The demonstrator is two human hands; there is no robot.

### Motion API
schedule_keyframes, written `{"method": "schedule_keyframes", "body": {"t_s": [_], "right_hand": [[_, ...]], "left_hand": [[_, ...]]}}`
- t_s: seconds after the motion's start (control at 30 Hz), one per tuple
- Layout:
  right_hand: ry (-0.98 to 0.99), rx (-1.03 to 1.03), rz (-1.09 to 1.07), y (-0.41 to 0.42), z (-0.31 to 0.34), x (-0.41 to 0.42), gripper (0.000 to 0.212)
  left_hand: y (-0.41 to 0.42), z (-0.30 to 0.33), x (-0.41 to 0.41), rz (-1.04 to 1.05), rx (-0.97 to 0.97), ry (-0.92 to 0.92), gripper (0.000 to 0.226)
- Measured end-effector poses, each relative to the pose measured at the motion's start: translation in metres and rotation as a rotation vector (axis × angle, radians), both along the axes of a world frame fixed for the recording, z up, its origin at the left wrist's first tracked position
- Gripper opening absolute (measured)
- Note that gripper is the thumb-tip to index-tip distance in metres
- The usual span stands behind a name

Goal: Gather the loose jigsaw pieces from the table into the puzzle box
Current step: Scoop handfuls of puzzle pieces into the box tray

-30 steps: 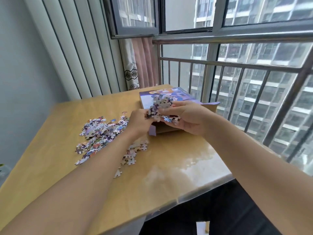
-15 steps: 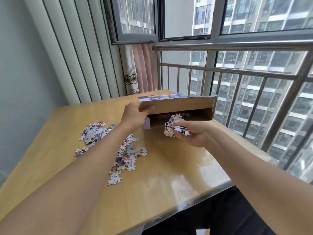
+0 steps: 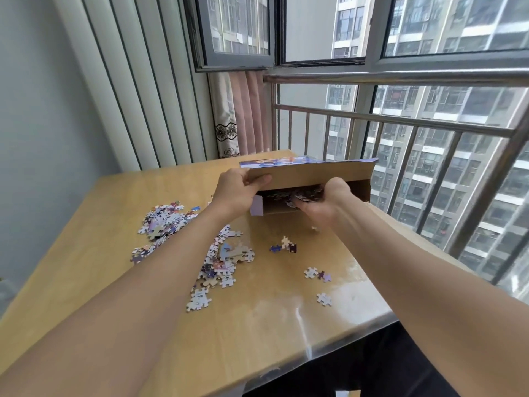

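Daylight from the barred window falls on a wooden table in the head view. At its far right lies the puzzle box, long axis left to right, open mouth facing near. Left hand pinches the raised flap; right hand is cupped at the mouth with jigsaw pieces, its grip partly hidden. Loose pieces lie near-left of both hands, nearer the left. Lid artwork shows; no writing is legible.
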State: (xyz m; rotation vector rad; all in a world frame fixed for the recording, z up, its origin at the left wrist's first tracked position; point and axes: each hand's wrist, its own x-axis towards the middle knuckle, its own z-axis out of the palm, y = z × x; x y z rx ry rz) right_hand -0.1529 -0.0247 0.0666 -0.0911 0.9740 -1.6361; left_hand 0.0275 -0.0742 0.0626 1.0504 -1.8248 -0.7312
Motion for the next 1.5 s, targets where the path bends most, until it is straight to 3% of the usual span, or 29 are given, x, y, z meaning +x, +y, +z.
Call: {"method": "schedule_keyframes", "body": {"t_s": [0.13,0.33,0.43,0.63,0.73,0.83,0.87,1.0,1.1,1.17,1.27,1.37,1.5], "right_hand": [[-0.273,-0.174,-0.056,-0.007,-0.003,0.002,0.057],[-0.189,-0.295,0.077,-0.008,-0.006,-0.002,0.082],[-0.071,-0.228,0.114,-0.004,-0.005,-0.008,0.073],[0.054,-0.16,-0.071,0.007,-0.005,-0.018,0.031],[0.123,-0.145,-0.128,0.009,-0.013,-0.028,0.041],[0.419,-0.121,-0.156,0.011,-0.025,-0.033,0.052],[0.616,-0.103,-0.148,0.014,-0.029,-0.031,0.052],[1.736,-0.178,-0.123,0.039,-0.039,-0.021,0.035],[2.167,-0.192,0.126,0.044,-0.04,-0.013,0.026],[2.255,-0.127,0.288,0.036,-0.038,-0.014,0.041],[2.164,-0.053,0.544,0.015,-0.029,-0.026,0.065],[2.022,-0.023,0.645,-0.005,-0.018,-0.043,0.055],[2.138,-0.006,0.592,-0.015,-0.02,-0.056,0.044]], "left_hand": [[-0.001,-0.002,-0.003,0.001,-0.008,-0.004,0.03],[-0.002,-0.001,-0.002,0.002,-0.003,0.011,0.032],[-0.003,-0.002,-0.002,0.013,0.014,0.022,0.033],[-0.003,-0.001,-0.002,0.01,0.016,0.048,0.03],[-0.003,0.002,0.0,0.003,0.027,0.069,0.027],[-0.003,0.003,0.003,0.005,0.023,0.092,0.024],[-0.002,0.004,0.004,0.005,0.017,0.095,0.024],[-0.003,0.004,0.005,0.0,-0.001,0.093,0.026],[-0.003,0.004,0.005,0.01,-0.016,0.072,0.024],[-0.002,0.003,0.005,0.008,-0.026,0.056,0.025],[-0.001,0.001,0.006,0.013,-0.04,0.039,0.026],[-0.002,0.0,0.009,0.006,-0.04,0.04,0.026],[-0.003,-0.001,0.01,0.003,-0.032,0.064,0.028]]}}
